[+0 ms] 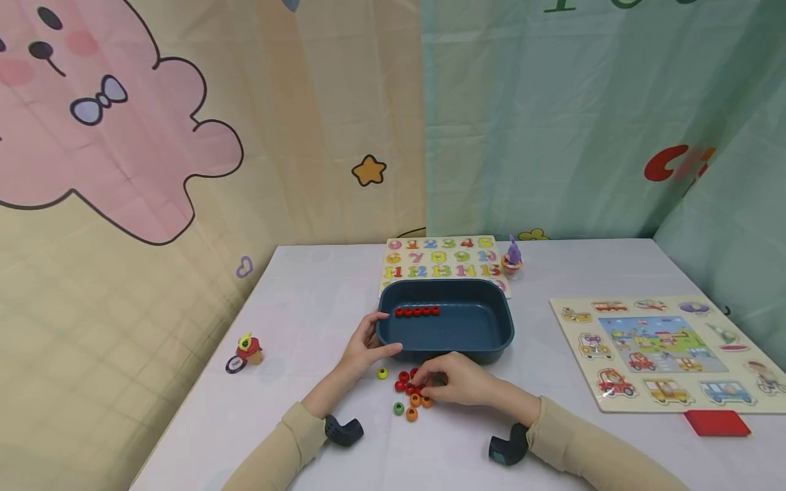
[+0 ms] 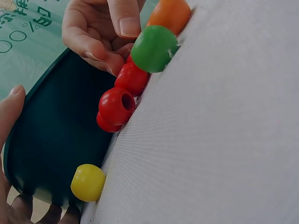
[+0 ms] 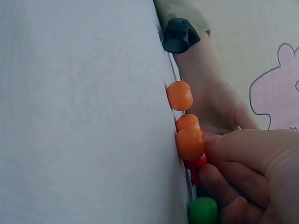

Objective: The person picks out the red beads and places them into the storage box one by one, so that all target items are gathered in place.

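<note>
My left hand (image 1: 368, 348) grips the left end of a dark blue tray (image 1: 454, 334), thumb on the near rim and fingers around the outer side. Inside the tray several red beads (image 1: 417, 311) lie in a row. Before it, my right hand (image 1: 460, 380) reaches into a group of loose beads, its thumb and forefinger pinching a red bead (image 3: 198, 161). Other red beads (image 2: 117, 106), orange beads (image 1: 412, 414) and a green bead (image 2: 154, 48) lie close by. Another green bead (image 3: 203, 211) is beneath my right fingers. A yellow bead (image 2: 88, 183) sits near the tray.
Behind the tray lies a number board (image 1: 439, 256), beside a small purple toy (image 1: 512, 256). A picture puzzle board (image 1: 755, 368) and a red block (image 1: 717, 423) are on the right. At the table's left edge stands a small red and yellow toy (image 1: 248, 349).
</note>
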Action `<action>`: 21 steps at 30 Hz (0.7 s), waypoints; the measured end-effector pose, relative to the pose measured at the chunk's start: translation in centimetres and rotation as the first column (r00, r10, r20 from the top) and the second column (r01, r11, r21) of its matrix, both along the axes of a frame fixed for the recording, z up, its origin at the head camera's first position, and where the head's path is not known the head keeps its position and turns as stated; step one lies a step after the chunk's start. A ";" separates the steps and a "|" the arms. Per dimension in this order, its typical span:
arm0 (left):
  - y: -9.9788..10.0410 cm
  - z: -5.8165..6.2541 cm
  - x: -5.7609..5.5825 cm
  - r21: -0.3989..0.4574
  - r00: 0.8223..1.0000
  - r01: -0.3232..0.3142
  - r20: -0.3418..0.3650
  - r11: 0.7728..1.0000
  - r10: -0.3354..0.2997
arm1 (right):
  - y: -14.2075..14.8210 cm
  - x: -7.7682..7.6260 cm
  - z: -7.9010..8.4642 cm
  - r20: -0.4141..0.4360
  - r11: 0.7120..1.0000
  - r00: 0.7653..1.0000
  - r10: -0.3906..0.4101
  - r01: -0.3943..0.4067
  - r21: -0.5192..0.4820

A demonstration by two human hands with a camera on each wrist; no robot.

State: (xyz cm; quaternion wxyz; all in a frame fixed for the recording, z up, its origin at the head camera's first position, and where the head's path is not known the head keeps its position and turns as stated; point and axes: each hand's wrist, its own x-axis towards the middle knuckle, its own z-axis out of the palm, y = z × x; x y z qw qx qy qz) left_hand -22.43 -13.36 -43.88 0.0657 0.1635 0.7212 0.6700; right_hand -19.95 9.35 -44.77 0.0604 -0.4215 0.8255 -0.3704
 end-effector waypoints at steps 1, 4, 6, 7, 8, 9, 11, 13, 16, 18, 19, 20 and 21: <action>0.0 0.3 0.2 -0.001 1.000 0.005 0.002 1.000 -0.005 | 0.0 0.0 0.0 -0.004 1.000 1.000 -0.001 0.001 0.003; 0.1 0.6 0.4 -0.004 1.000 0.015 0.008 1.000 -0.015 | 0.1 0.0 0.0 -0.011 1.000 1.000 -0.001 0.002 0.017; 0.0 0.6 0.4 -0.001 1.000 0.016 0.009 1.000 -0.015 | 0.1 0.0 0.1 -0.020 1.000 1.000 -0.003 0.004 0.028; 0.0 0.6 0.4 0.001 1.000 0.018 0.010 1.000 -0.018 | 0.1 0.0 0.1 -0.025 0.999 1.000 -0.003 0.004 0.034; 0.0 0.5 0.4 0.002 1.000 0.016 0.009 1.000 -0.016 | 0.1 0.0 0.1 -0.025 0.999 1.000 -0.003 0.004 0.041; 0.0 0.5 0.4 0.004 1.000 0.014 0.007 1.000 -0.014 | 0.1 0.0 0.2 -0.030 0.999 1.000 -0.003 0.005 0.047; 0.0 0.6 0.4 0.003 1.000 0.012 0.006 1.000 -0.012 | 0.1 0.1 0.2 -0.038 0.998 0.999 -0.007 0.009 0.059; 0.0 0.6 0.5 0.002 1.000 0.012 0.006 1.000 -0.012 | 0.0 0.1 0.2 -0.043 0.997 0.999 -0.014 0.017 0.069; 0.0 0.8 0.6 -0.002 1.000 0.013 0.011 1.000 -0.013 | 0.0 0.1 0.1 -0.052 0.997 0.998 -0.027 0.031 0.075; 0.1 0.8 0.6 0.004 1.000 0.010 0.011 1.000 -0.010 | -0.1 0.2 0.1 -0.061 0.996 0.998 -0.034 0.038 0.078; 0.1 0.8 0.6 0.006 1.000 0.007 0.011 1.000 -0.008 | -0.1 0.2 0.0 -0.068 0.996 0.997 -0.037 0.042 0.081; 0.1 0.7 0.6 0.008 1.000 0.006 0.010 1.000 -0.006 | -0.1 0.2 0.0 -0.076 0.995 0.996 -0.039 0.046 0.084; 0.1 0.7 0.6 0.007 1.000 0.003 0.009 1.000 -0.003 | -0.1 0.2 0.0 -0.083 0.995 0.996 -0.042 0.049 0.085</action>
